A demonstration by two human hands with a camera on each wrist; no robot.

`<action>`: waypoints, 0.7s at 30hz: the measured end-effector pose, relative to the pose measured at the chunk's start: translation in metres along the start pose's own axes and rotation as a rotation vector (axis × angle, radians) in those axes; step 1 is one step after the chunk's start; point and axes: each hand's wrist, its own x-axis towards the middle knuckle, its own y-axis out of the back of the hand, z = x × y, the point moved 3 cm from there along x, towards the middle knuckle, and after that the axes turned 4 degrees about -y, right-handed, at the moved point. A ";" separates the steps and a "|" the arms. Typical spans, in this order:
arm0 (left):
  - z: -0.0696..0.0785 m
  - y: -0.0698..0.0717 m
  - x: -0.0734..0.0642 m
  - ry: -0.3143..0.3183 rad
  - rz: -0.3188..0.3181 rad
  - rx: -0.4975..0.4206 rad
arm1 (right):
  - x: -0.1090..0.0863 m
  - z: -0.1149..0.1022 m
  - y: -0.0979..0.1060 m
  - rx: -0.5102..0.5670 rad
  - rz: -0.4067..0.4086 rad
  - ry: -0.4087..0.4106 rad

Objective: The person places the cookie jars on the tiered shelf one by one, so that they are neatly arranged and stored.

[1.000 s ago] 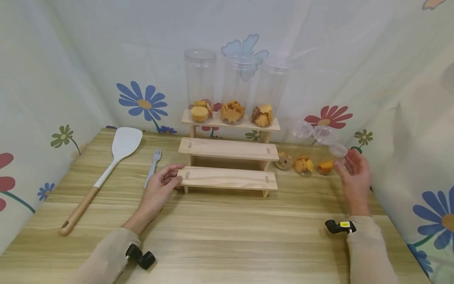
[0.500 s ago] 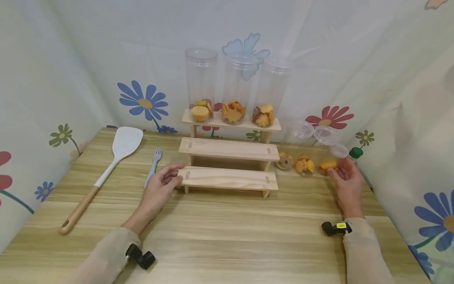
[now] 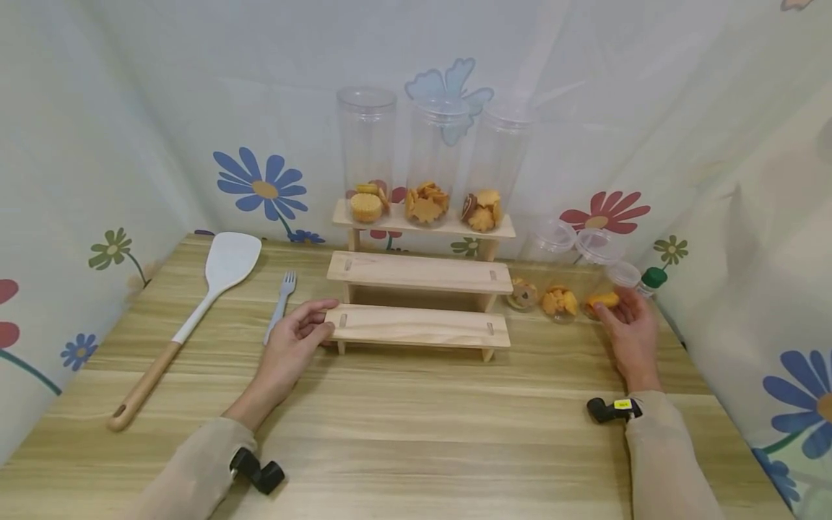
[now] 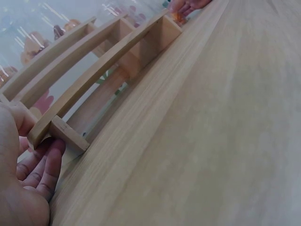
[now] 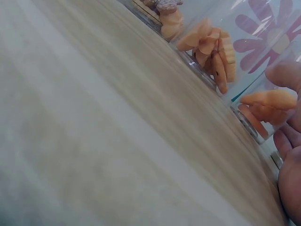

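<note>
- The small jar (image 3: 609,290) stands near the counter's (image 3: 455,433) far right corner, the right hand's (image 3: 633,336) fingers curled around it; smooth clear sides could slip if that grip is loose
- Two wider jars (image 3: 560,297) stand just to its left, so a leftward sweep would likely knock them
- A green-capped bottle (image 3: 652,280) sits behind that hand by the right edge; the knuckles might tip it
- The left hand's (image 3: 297,339) fingers pinch the lowest shelf's left end on the wooden rack (image 3: 419,274), near the back edge; a tug could topple the three tall jars (image 3: 427,166) on its top shelf
- Toward the left edge lie a spatula (image 3: 195,318) and fork (image 3: 280,307), apart from the jars
</note>
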 end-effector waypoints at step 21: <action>0.001 -0.001 -0.002 -0.005 0.001 -0.001 | -0.001 0.001 0.004 0.010 0.083 0.045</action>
